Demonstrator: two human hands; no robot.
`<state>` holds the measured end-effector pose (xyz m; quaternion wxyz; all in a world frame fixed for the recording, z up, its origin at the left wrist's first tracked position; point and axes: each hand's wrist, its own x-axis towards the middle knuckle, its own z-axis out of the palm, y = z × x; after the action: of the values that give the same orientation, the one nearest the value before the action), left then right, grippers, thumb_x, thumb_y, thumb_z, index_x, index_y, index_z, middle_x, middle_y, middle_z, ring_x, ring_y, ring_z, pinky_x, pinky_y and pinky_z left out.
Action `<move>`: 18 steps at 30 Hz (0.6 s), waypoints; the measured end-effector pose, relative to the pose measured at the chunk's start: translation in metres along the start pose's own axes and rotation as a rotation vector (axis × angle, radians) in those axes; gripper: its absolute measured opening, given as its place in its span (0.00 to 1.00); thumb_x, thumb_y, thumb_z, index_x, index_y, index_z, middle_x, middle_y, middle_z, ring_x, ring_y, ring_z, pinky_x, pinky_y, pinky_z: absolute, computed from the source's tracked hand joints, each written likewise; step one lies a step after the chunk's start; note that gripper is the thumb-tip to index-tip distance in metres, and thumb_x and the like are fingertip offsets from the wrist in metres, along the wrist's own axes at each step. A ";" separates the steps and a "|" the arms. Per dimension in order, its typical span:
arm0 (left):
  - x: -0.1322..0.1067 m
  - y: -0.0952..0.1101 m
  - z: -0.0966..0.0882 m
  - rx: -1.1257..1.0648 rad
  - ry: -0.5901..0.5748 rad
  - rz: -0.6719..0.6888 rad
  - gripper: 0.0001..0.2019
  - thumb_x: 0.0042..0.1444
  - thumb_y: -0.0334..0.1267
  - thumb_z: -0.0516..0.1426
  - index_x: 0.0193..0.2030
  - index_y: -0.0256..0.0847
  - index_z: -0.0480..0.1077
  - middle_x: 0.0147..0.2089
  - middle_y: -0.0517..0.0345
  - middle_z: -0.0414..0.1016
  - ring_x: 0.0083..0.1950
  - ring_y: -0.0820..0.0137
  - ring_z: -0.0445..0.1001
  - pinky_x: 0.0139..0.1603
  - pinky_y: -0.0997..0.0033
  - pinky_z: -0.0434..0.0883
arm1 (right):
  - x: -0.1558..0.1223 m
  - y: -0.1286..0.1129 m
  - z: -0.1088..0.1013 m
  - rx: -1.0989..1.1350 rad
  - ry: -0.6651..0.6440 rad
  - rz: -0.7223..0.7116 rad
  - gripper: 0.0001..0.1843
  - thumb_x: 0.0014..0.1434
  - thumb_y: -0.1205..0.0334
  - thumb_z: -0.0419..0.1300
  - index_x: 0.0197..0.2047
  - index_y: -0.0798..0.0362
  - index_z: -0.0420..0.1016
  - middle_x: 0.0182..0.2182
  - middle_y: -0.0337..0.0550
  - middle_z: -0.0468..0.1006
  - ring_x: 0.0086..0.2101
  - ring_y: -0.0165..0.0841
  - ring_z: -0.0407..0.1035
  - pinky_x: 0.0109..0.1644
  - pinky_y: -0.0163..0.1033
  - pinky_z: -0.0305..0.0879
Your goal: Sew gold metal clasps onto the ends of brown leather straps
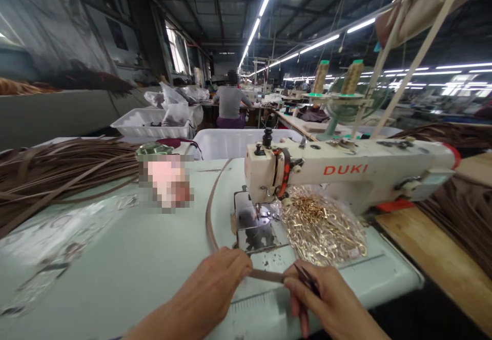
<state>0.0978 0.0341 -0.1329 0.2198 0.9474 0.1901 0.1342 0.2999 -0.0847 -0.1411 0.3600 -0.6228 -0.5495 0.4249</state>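
Brown strap (267, 276) spans the short gap between the two hands, just in from the counter's (161, 258) near edge. This held length runs left to right, roughly parallel to that edge and dipping slightly towards its right end. The left hand (221, 281) has its grip closed on one end of the span; the right hand (326, 288) pinches the other between thumb and finger, with dark snips, as they seem to be, tucked in the same grip. Whether their blades touch the strap cannot be told.

Beyond the left hand, the strap turns away, bows leftward and curves up towards the counter's far edge, so its long axis there lies nearly crosswise to the held span. The left hand is nearer this curve. The machine's (346, 160) needle plate (257, 224) sits inside the bend, on the far side of the span. The right hand is nearer the clasps (323, 224), bagged towards the counter's right end.
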 end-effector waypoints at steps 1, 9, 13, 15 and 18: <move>0.003 0.004 0.005 0.000 -0.032 0.001 0.10 0.67 0.32 0.44 0.40 0.41 0.65 0.37 0.57 0.71 0.38 0.67 0.70 0.41 0.70 0.66 | 0.002 0.001 0.003 0.037 0.054 -0.017 0.19 0.64 0.48 0.53 0.32 0.54 0.69 0.22 0.37 0.74 0.19 0.27 0.69 0.25 0.30 0.61; 0.018 0.002 0.020 0.145 0.013 0.056 0.16 0.64 0.27 0.41 0.46 0.41 0.68 0.42 0.52 0.71 0.42 0.64 0.71 0.45 0.66 0.70 | 0.030 0.013 -0.070 -0.474 0.372 -0.094 0.27 0.68 0.49 0.41 0.31 0.54 0.74 0.20 0.38 0.73 0.17 0.29 0.64 0.20 0.32 0.57; 0.025 -0.001 0.014 0.229 0.017 0.071 0.16 0.63 0.26 0.43 0.43 0.39 0.70 0.43 0.49 0.70 0.43 0.63 0.71 0.44 0.66 0.69 | 0.069 0.021 -0.137 -0.699 0.451 -0.113 0.08 0.57 0.60 0.59 0.29 0.54 0.74 0.28 0.44 0.76 0.28 0.35 0.69 0.32 0.36 0.60; 0.029 -0.002 0.012 0.194 -0.040 0.076 0.13 0.65 0.29 0.44 0.41 0.40 0.70 0.41 0.51 0.71 0.39 0.65 0.72 0.40 0.68 0.69 | 0.088 0.022 -0.148 -0.732 0.399 -0.117 0.02 0.51 0.65 0.63 0.31 0.54 0.76 0.31 0.44 0.78 0.31 0.36 0.70 0.35 0.36 0.61; 0.034 -0.002 0.009 0.060 -0.107 0.075 0.10 0.67 0.34 0.47 0.44 0.44 0.68 0.38 0.60 0.74 0.35 0.69 0.74 0.38 0.71 0.67 | 0.104 0.016 -0.136 -0.738 0.332 -0.147 0.07 0.48 0.64 0.67 0.33 0.52 0.76 0.33 0.43 0.78 0.34 0.36 0.71 0.39 0.36 0.62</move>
<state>0.1306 0.0470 -0.1361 0.1962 0.9658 0.1462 0.0858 0.4357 0.0184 -0.1177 0.2256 -0.7294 -0.6424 0.0665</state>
